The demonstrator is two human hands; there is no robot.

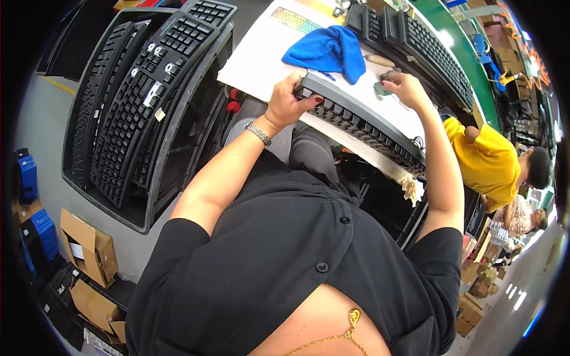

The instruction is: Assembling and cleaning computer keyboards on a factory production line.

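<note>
My left hand point(290, 102) grips the left end of a black keyboard point(363, 123), its thumb over the keys and its fingers behind. The keyboard is tipped up on its long edge at the front of the white worktable point(252, 68), keys facing me. Beyond its far side, my right hand point(407, 90) is closed, fingertips pinched at a small grey-green block point(381, 89) low over the tabletop; its exact kind is unclear. A crumpled blue cloth point(329, 53) lies behind the keyboard, close to a tool with a wooden handle point(379, 60).
Several keyboards point(436, 53) are stacked at the table's back right. On my left stands a black bin point(148, 228) full of keyboards, some with missing keycaps. A person in a yellow shirt point(487, 157) sits at the right. Open cardboard boxes point(89, 246) stand lower left.
</note>
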